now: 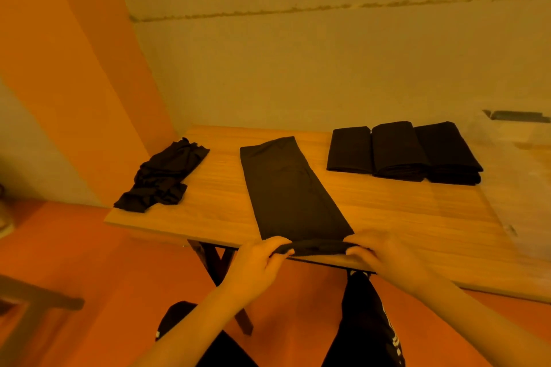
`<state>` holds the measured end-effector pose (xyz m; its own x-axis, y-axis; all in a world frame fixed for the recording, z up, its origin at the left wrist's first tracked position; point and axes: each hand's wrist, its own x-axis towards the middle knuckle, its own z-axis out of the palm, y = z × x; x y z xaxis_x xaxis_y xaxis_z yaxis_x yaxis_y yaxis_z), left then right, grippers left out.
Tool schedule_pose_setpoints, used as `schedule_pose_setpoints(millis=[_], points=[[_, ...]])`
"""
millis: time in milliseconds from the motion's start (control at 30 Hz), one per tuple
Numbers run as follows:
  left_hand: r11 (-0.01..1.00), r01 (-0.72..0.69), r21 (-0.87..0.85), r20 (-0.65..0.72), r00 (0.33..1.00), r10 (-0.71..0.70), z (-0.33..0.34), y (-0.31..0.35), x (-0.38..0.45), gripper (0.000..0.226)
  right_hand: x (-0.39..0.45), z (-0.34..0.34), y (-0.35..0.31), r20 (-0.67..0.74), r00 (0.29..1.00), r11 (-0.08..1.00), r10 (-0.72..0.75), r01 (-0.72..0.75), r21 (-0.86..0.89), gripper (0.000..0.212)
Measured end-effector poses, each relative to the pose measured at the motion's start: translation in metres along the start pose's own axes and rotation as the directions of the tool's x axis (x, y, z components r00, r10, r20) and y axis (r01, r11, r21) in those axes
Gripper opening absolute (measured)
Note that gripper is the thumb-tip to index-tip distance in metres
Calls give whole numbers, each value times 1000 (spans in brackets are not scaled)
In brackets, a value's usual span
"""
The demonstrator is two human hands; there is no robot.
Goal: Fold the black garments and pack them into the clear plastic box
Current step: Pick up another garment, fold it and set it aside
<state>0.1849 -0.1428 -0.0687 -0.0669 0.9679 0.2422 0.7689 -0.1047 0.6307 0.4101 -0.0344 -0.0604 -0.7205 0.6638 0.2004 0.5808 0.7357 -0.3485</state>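
A black garment (pixel 290 188) lies as a long narrow strip down the middle of the wooden table (pixel 402 217). Its near end is lifted at the table's front edge. My left hand (pixel 262 259) pinches the left corner of that end, and my right hand (pixel 375 250) pinches the right corner. Three folded black garments (pixel 402 152) sit side by side at the back right of the table. A crumpled black pile (pixel 162 176) lies at the back left. The clear plastic box (pixel 524 188) stands at the right; only faint see-through walls show.
The small table stands in a corner against a pale wall, with an orange wall panel at the left. Its dark folding legs (pixel 217 265) show beneath the front edge. My knees in dark trousers are below the table. A stool edge (pixel 38 298) is at lower left.
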Motion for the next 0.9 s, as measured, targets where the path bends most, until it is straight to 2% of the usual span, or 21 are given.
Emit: schedule_pose_setpoints(millis=[67,133,233,300,367,433,500,567,633,767,900], points=[[991,76,-112,-57,995,-83,-3,4,5,13,9,0,1,57,983,958,172,-180,224,26],[951,130,-281,-92,983,-161,-7,11,13,19,24,-7,-2,98,956,850,277,-291,439,28],[813,156,-562,-168,940,-297,-16,22,30,24,47,-24,-11,225,919,597,322,-382,705,31],[715,153,-682,-203,900,-386,-24,26,42,22,62,-33,-16,258,911,457,321,-387,801,27],[697,154,-701,-219,883,-415,-29,25,52,17,74,-40,-21,202,921,465,334,-347,815,20],[699,155,-698,-243,867,-434,-33,22,59,15,84,-42,-23,132,921,532,366,-323,783,12],[688,156,-709,-279,834,-477,-36,19,63,13,90,-44,-25,79,919,589,385,-311,746,22],[719,161,-677,-315,819,-479,-41,19,63,16,94,-45,-28,55,920,624,389,-306,719,35],[744,163,-648,-330,820,-467,-43,20,62,21,95,-47,-30,68,918,628,390,-319,710,37],[713,168,-681,-250,862,-442,-45,23,57,23,86,-47,-30,193,921,625,339,-374,685,38],[666,230,-710,-146,877,-458,-45,23,52,19,73,-47,-26,231,916,553,327,-384,740,32]])
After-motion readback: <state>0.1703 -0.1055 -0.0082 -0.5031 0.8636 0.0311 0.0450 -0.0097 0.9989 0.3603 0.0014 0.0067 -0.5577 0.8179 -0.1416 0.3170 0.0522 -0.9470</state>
